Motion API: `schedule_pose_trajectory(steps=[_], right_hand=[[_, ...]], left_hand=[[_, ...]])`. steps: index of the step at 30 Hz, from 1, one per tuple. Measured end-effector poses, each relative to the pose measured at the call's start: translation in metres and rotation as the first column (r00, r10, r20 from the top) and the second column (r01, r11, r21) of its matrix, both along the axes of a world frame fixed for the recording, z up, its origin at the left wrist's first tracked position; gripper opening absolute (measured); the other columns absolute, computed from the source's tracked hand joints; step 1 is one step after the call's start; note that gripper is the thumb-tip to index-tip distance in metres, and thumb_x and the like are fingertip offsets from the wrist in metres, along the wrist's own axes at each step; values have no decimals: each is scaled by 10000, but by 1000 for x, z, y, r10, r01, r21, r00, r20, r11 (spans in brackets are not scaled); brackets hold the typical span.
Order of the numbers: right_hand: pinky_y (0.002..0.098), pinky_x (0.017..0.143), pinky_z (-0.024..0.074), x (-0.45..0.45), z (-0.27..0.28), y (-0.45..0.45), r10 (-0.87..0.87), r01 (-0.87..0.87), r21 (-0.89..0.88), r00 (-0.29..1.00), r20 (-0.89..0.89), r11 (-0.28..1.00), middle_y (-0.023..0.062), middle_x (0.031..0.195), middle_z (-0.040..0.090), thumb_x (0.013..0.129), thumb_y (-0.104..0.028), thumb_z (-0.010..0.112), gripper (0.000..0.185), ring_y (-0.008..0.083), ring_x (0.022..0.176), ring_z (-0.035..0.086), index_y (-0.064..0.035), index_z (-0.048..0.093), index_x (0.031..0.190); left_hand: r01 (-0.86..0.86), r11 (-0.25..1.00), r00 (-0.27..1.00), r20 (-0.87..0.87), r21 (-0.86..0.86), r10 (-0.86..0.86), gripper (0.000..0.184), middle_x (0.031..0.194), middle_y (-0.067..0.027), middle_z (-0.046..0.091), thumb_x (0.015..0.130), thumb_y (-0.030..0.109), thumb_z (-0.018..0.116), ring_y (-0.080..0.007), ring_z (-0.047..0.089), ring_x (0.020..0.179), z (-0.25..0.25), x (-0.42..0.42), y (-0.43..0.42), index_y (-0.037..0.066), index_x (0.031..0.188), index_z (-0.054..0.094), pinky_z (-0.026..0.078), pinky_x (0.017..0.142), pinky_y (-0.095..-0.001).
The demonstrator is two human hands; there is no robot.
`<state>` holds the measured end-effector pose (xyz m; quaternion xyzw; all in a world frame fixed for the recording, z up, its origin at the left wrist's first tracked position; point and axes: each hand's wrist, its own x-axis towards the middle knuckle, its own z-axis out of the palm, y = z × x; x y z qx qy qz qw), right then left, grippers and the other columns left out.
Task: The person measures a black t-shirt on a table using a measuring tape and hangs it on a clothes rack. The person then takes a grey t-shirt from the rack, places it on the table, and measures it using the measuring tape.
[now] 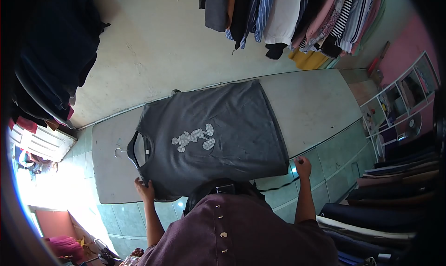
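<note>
A dark grey T-shirt (227,112) with a pale checked mouse-figure print lies spread on its front, its neck to the left. Inside the neckline sits a black hanger (132,150), its hook pointing left over the board. My left hand (146,190) is at the near shoulder of the shirt, fingers and thumb apart and touching the cloth by the hanger's end. Just off the near corner of the hem, my right hand (303,166) is raised with curled fingers; what they hold, if anything, is hidden.
Under the shirt is a long grey board (316,98) against the wall. Clothes hang at the top (283,15) and left (60,57). Folded garments (371,219) are stacked at right, below a white-framed rack (399,94). A black strap (278,187) hangs beside my waist.
</note>
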<state>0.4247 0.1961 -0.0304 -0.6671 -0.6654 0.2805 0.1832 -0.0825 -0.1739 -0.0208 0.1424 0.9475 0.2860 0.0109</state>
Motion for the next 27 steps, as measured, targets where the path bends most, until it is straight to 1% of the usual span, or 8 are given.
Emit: schedule_pose_trajectory(steps=[2,4,8,10,17,22,25,27], right_hand=[[353,686,463,-32,32,2,-20,-6,263,995,97,965,162,959,600,659,-216,699,413,284,813,594,-25,583,1006],[368,789,450,-65,39,5,240,-239,309,970,35,921,181,1070,560,652,-242,698,477,316,916,564,-35,564,1060],[376,856,429,-118,36,5,426,-465,154,875,231,872,79,1242,462,682,-309,658,534,314,1019,520,-127,513,1164],[385,850,439,-124,23,22,372,-435,65,831,413,898,-60,1338,356,714,-348,617,561,293,1040,506,-227,444,1235],[362,811,471,-124,54,48,427,-424,-161,665,613,891,-107,1334,354,717,-376,619,581,270,979,532,-262,425,1253],[364,760,475,-115,91,31,414,-372,-205,663,624,905,104,1174,517,726,-428,610,443,292,900,564,-113,599,1036],[286,594,471,-122,119,12,439,-360,-268,826,354,894,144,988,583,782,-471,547,465,225,757,604,-35,608,934],[230,518,436,-137,125,-8,371,-536,-446,835,-407,717,49,818,593,849,-442,474,424,130,605,574,-43,614,873]], left_hand=[[100,990,984,-140,-102,-114,579,1303,-170,334,769,254,574,-336,318,1197,22,16,10,57,1265,350,238,987,-453],[215,946,959,-130,-243,-251,583,1339,-137,305,777,289,558,-336,253,1239,37,24,22,89,1283,349,175,1003,-490],[278,861,950,-11,-426,-312,549,1409,-44,226,804,351,506,-312,84,1318,32,20,34,167,1303,367,-2,1002,-588],[248,875,961,-7,-415,-275,525,1408,-43,229,809,343,503,-309,85,1318,31,14,42,165,1290,388,-2,996,-598],[253,888,959,-21,-384,-282,499,1418,-51,200,817,305,493,-322,103,1313,30,15,38,156,1284,395,11,993,-601],[345,895,932,-7,-284,-362,524,1428,-63,167,815,289,494,-326,110,1312,30,26,14,139,1300,367,10,1003,-582],[312,883,947,38,-351,-319,546,1424,-90,171,806,284,519,-328,111,1311,45,37,22,122,1303,362,29,1005,-573],[194,949,975,-58,-248,-214,559,1406,-120,206,794,277,543,-343,164,1293,50,40,37,93,1291,369,91,1010,-544]])
